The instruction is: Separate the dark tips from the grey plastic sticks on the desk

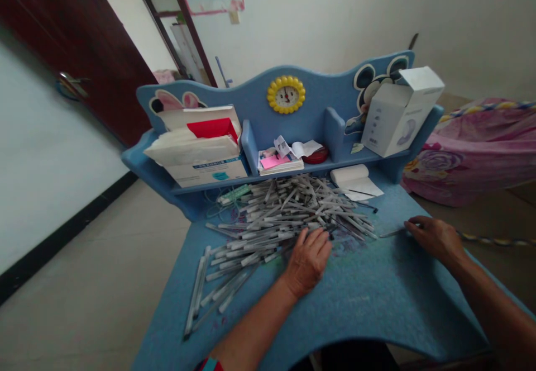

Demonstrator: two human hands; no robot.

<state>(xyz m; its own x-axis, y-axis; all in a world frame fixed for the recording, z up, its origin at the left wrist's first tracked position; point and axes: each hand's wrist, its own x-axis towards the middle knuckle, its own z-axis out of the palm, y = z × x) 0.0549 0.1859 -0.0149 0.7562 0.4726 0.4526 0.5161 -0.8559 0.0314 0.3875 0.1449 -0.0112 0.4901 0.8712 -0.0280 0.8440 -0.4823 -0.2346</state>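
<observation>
A big heap of grey-white pens [288,212] lies across the blue desk top [377,298]. My left hand [309,259] rests palm down at the heap's near edge, fingers together and reaching into the pens; whether it grips one is hidden. My right hand [435,238] lies further right on the desk, fingers pinched on the end of a single thin pen [393,232] that points left. A few more pens [201,284] lie in a loose row at the near left.
The desk's blue back shelf [293,172] holds stacked paper boxes [201,147], small notes [278,161], a yellow clock [286,95] and a white carton [397,114]. A white pad [355,184] lies under the shelf. A pink quilt [473,153] is at the right, a dark door [84,52] at the left.
</observation>
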